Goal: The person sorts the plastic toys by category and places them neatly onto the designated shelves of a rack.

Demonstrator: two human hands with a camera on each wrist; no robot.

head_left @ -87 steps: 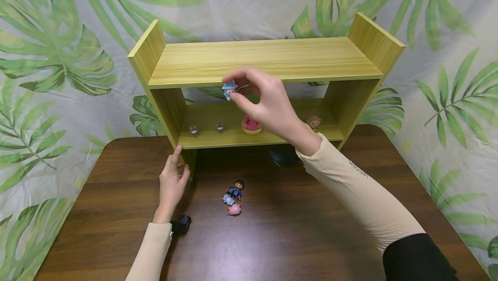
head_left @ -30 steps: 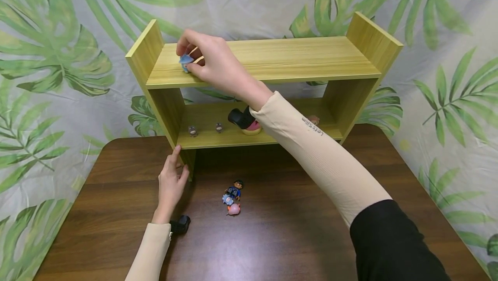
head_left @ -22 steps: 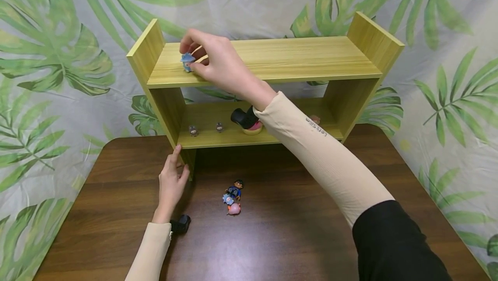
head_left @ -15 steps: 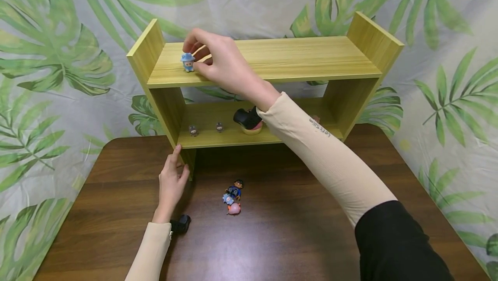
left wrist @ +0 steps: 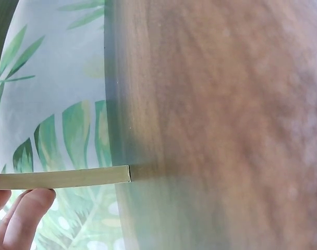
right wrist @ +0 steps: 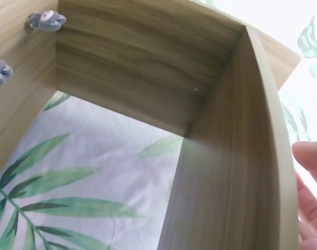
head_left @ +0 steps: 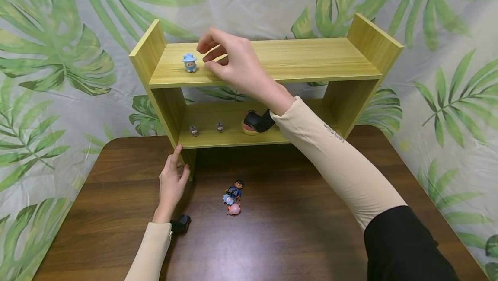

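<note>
A small blue-hatted figurine (head_left: pixel 189 62) stands upright at the left of the top board of a wooden shelf (head_left: pixel 303 58). Just right of it, my right hand (head_left: pixel 237 58) is apart from it, thumb and fingers bent with a gap between them and nothing held. My left hand (head_left: pixel 172 179) holds the shelf's lower left side panel; in the left wrist view its fingers (left wrist: pixel 31 216) lie on both sides of the panel edge (left wrist: pixel 64 178). Two grey figurines, one left (head_left: pixel 193 131) and one further right (head_left: pixel 220 127), stand on the middle board.
On the brown table (head_left: pixel 295 220) lie a toy man (head_left: pixel 235 191) in blue, a blue figurine (head_left: pixel 228 199) and a round pink toy (head_left: pixel 234 209), close together. A black wrist camera (head_left: pixel 258 122) partly hides a pink-and-yellow round item (head_left: pixel 249 132) on the middle board.
My right hand carried the blue-hatted figurine up and left onto the top board, let go of it and drew back to the right. My left hand has stayed in place.
</note>
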